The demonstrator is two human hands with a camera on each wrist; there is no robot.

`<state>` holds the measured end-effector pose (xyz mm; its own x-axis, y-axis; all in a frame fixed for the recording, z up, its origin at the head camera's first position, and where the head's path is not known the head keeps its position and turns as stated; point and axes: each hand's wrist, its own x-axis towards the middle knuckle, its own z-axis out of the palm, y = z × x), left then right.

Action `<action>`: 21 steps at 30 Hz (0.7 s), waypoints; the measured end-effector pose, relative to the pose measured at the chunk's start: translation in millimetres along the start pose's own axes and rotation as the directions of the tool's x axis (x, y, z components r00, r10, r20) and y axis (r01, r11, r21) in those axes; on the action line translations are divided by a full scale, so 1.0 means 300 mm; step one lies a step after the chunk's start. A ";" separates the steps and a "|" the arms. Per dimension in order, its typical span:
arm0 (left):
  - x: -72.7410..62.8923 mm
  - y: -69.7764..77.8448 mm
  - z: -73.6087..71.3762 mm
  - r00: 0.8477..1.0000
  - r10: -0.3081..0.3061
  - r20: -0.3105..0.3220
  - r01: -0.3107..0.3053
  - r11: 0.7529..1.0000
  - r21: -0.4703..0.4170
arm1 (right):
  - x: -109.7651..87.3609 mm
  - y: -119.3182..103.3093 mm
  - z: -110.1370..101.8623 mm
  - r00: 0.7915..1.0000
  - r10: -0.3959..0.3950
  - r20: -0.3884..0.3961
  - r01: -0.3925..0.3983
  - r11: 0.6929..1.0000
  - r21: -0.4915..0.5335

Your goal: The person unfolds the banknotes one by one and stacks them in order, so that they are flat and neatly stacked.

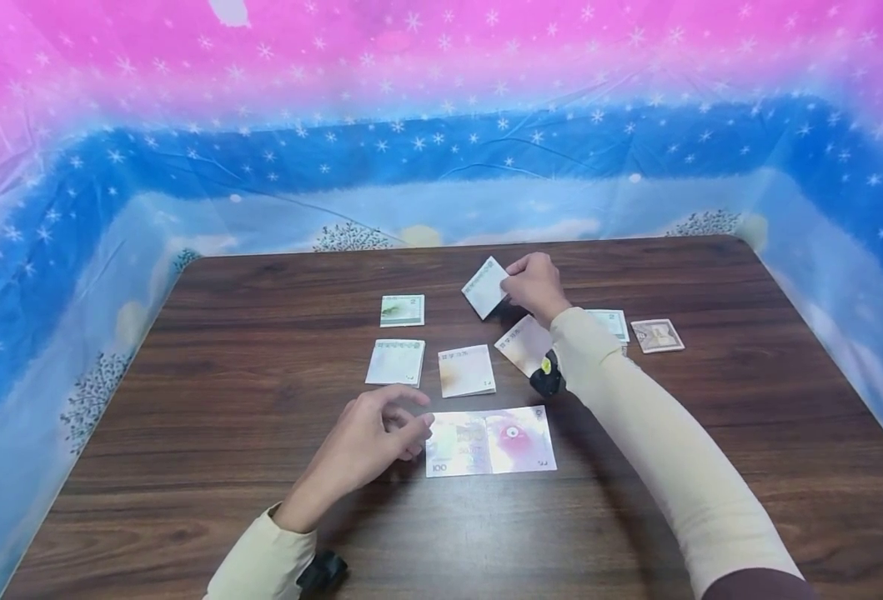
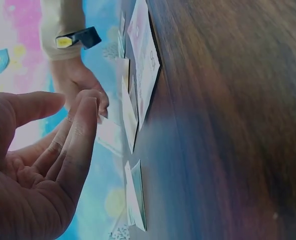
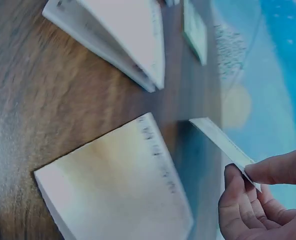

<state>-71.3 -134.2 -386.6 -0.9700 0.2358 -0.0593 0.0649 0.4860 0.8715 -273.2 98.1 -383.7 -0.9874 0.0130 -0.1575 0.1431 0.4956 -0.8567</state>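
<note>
Over the far middle of the table, my right hand (image 1: 537, 283) pinches a folded pale-green banknote (image 1: 484, 287) between thumb and fingers. The right wrist view shows that folded banknote (image 3: 222, 139) nearly edge-on, raised off the wood. My left hand (image 1: 369, 437) holds nothing; its fingers are loosely bent beside the left edge of an unfolded pink banknote (image 1: 516, 454) marked 100, creased down the middle. Beyond this lie a folded brownish banknote (image 1: 466, 372) and, to its left, a folded greenish banknote (image 1: 394, 362). Another folded brownish banknote (image 1: 522, 342) is partly hidden by my right forearm.
At the back left lies a folded green banknote (image 1: 402, 311). Right of my right wrist are another green banknote (image 1: 612, 322), partly covered, and a small folded brownish banknote (image 1: 657, 335). The dark wooden table (image 1: 261, 333) is bordered by a printed cloth (image 1: 411, 150).
</note>
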 end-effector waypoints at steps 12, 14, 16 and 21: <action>0.013 0.013 0.014 0.999 -0.022 -0.024 0.020 0.997 -0.076 | -0.103 -0.005 -0.083 0.990 0.076 0.117 -0.104 0.960 0.259; 0.016 0.014 0.017 1.000 -0.010 -0.026 0.008 0.997 -0.081 | -0.129 0.002 -0.094 0.986 0.087 0.139 -0.124 0.950 0.287; 0.019 0.016 0.020 1.000 0.004 -0.026 -0.006 0.996 -0.092 | -0.156 0.011 -0.101 0.984 0.089 0.155 -0.134 0.942 0.306; 0.025 0.027 0.028 0.999 0.021 -0.029 -0.024 0.992 -0.127 | -0.228 0.043 -0.112 0.979 0.060 0.197 -0.124 0.937 0.328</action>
<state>-76.1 -121.5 -384.0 -0.9747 0.2218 -0.0272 0.0582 0.3696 0.9274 -206.0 132.9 -367.5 -0.9445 -0.1285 -0.3024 0.2781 0.1777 -0.9440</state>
